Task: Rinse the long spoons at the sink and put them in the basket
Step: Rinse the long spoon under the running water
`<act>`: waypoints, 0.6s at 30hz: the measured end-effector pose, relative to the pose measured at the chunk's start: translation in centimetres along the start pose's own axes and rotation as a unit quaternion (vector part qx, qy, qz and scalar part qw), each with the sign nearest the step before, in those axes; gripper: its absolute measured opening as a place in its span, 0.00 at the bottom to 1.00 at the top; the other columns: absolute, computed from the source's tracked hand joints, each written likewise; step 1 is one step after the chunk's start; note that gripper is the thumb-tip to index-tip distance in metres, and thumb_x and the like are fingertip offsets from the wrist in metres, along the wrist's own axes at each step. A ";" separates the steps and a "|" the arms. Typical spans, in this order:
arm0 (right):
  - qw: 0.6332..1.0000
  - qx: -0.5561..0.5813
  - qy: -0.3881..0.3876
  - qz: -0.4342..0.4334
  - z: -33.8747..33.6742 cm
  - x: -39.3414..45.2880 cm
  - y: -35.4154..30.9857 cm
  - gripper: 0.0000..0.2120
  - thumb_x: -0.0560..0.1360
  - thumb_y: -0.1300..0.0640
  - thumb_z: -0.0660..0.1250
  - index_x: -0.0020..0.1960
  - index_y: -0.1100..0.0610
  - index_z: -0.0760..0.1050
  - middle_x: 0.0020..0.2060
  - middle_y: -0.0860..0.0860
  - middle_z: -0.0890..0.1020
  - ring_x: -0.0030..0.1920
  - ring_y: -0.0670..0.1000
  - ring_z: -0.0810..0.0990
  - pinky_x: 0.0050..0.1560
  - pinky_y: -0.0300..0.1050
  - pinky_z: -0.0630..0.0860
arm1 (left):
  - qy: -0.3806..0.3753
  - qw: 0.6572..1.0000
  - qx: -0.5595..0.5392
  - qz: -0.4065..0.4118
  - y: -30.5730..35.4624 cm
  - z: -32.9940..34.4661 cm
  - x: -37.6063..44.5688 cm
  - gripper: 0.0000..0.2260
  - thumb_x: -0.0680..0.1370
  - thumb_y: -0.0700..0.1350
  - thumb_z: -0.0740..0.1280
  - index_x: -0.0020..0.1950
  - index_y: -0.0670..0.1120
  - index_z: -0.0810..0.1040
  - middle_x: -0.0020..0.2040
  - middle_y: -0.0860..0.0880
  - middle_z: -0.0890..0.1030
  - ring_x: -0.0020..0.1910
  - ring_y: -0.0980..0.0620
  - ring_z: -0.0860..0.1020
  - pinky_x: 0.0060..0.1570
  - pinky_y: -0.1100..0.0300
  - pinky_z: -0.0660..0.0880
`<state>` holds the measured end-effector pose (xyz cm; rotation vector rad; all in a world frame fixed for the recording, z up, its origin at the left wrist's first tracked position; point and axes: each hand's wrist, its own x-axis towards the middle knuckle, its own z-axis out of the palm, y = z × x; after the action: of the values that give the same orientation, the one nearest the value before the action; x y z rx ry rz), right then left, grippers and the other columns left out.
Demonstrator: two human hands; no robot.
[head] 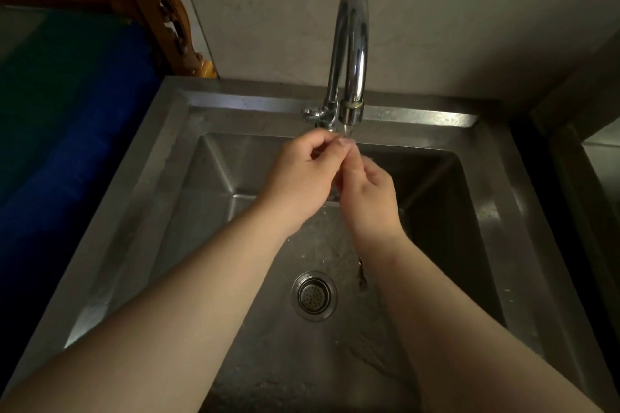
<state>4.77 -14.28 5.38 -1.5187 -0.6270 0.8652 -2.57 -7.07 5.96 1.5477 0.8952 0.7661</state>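
Note:
Both my hands meet just under the tap's outlet [350, 114], where a thin stream of water runs. My left hand [302, 178] and my right hand [369, 198] are closed together on a long spoon. The fingers and wrists hide most of it. A thin dark piece of the spoon [361, 273] shows below my right wrist, over the sink's floor. Which end sits under the water I cannot tell. No basket is in view.
The steel sink [188, 104] has a wet floor and a round drain strainer [314, 295] near the middle. The curved chrome tap [352, 43] rises at the back rim. A blue surface [67, 144] lies to the left, and a carved wooden piece [167, 17] stands behind it.

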 end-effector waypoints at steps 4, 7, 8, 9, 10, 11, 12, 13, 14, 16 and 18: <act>0.999 -0.013 -0.030 0.009 0.2 0.3 0.0 0.20 0.80 0.48 0.58 0.33 0.46 0.81 0.24 0.41 0.78 0.25 0.38 0.74 0.26 0.32 0.68 | 0.009 0.999 -0.032 -0.032 -0.4 -0.1 0.2 0.03 0.74 0.50 0.68 0.43 0.54 0.81 0.41 0.54 0.83 0.44 0.54 0.82 0.45 0.55 0.79; 0.998 -0.025 -0.057 0.015 0.1 0.2 0.5 0.20 0.79 0.54 0.58 0.33 0.42 0.80 0.24 0.43 0.75 0.26 0.41 0.70 0.29 0.39 0.66 | 0.051 0.997 -0.039 -0.045 -0.7 0.1 0.6 0.04 0.76 0.45 0.68 0.42 0.51 0.80 0.40 0.53 0.83 0.41 0.54 0.81 0.44 0.56 0.78; 0.998 -0.028 -0.062 0.018 0.0 0.2 0.7 0.19 0.80 0.54 0.59 0.35 0.43 0.80 0.26 0.44 0.74 0.27 0.44 0.69 0.29 0.42 0.65 | 0.068 0.996 -0.039 -0.047 -0.7 0.1 0.7 0.05 0.76 0.45 0.68 0.42 0.52 0.80 0.38 0.54 0.83 0.40 0.55 0.81 0.43 0.56 0.79; 0.997 -0.032 -0.066 0.024 -0.2 0.2 0.9 0.17 0.81 0.54 0.60 0.37 0.46 0.81 0.26 0.47 0.73 0.27 0.46 0.68 0.29 0.44 0.64 | 0.085 0.994 -0.042 -0.049 -0.7 0.1 0.9 0.06 0.77 0.45 0.68 0.41 0.53 0.79 0.37 0.55 0.82 0.39 0.55 0.80 0.43 0.56 0.79; 0.996 -0.043 -0.067 0.030 -0.3 0.2 1.1 0.15 0.81 0.52 0.61 0.40 0.50 0.81 0.27 0.48 0.72 0.27 0.47 0.67 0.28 0.44 0.63 | 0.102 0.992 -0.052 -0.053 -0.7 0.2 0.9 0.06 0.77 0.45 0.68 0.41 0.53 0.79 0.37 0.55 0.82 0.37 0.56 0.80 0.41 0.56 0.79; 0.995 -0.061 -0.066 0.035 -0.5 0.3 1.1 0.14 0.81 0.50 0.61 0.42 0.54 0.81 0.26 0.49 0.72 0.27 0.46 0.67 0.27 0.43 0.63 | 0.117 0.989 -0.064 -0.060 -0.8 0.2 0.9 0.06 0.78 0.45 0.68 0.41 0.53 0.79 0.36 0.55 0.82 0.36 0.56 0.79 0.39 0.58 0.79; 0.994 -0.076 -0.064 0.039 -0.7 0.4 1.1 0.15 0.81 0.49 0.62 0.43 0.55 0.81 0.26 0.48 0.72 0.26 0.45 0.66 0.26 0.42 0.63 | 0.126 0.986 -0.085 -0.073 -0.9 0.3 0.9 0.06 0.78 0.44 0.68 0.42 0.53 0.80 0.36 0.55 0.82 0.36 0.57 0.79 0.39 0.58 0.78; 0.994 -0.084 -0.062 0.040 -0.8 0.5 1.0 0.15 0.81 0.49 0.62 0.41 0.53 0.81 0.24 0.46 0.72 0.25 0.44 0.66 0.25 0.41 0.63 | 0.123 0.982 -0.111 -0.089 -1.1 0.5 0.8 0.04 0.78 0.43 0.68 0.44 0.50 0.80 0.37 0.55 0.82 0.37 0.56 0.80 0.41 0.57 0.79; 0.993 -0.088 -0.063 0.040 -0.9 0.7 0.9 0.16 0.81 0.49 0.62 0.38 0.51 0.80 0.23 0.44 0.72 0.24 0.43 0.66 0.24 0.40 0.62 | 0.110 0.979 -0.136 -0.109 -1.4 0.7 0.6 0.02 0.78 0.43 0.68 0.47 0.47 0.81 0.40 0.52 0.83 0.40 0.54 0.80 0.45 0.55 0.78; 0.991 -0.114 -0.069 0.028 -1.1 1.1 0.5 0.20 0.81 0.50 0.62 0.31 0.48 0.78 0.21 0.43 0.73 0.23 0.42 0.66 0.24 0.40 0.63 | 0.090 0.972 -0.163 -0.146 -1.8 1.2 0.0 0.05 0.78 0.43 0.68 0.51 0.42 0.80 0.45 0.46 0.83 0.44 0.50 0.80 0.49 0.52 0.77; 0.986 -0.148 -0.075 0.010 -1.3 1.3 0.4 0.20 0.81 0.53 0.61 0.31 0.49 0.77 0.22 0.43 0.74 0.25 0.43 0.68 0.27 0.42 0.65 | 0.084 0.966 -0.182 -0.165 -2.1 1.6 -0.3 0.04 0.78 0.44 0.68 0.47 0.43 0.80 0.42 0.47 0.82 0.42 0.50 0.78 0.42 0.55 0.75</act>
<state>6.53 -14.01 4.73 -1.7384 -0.8825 0.9393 -1.63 -7.91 3.63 0.9908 1.0382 0.7743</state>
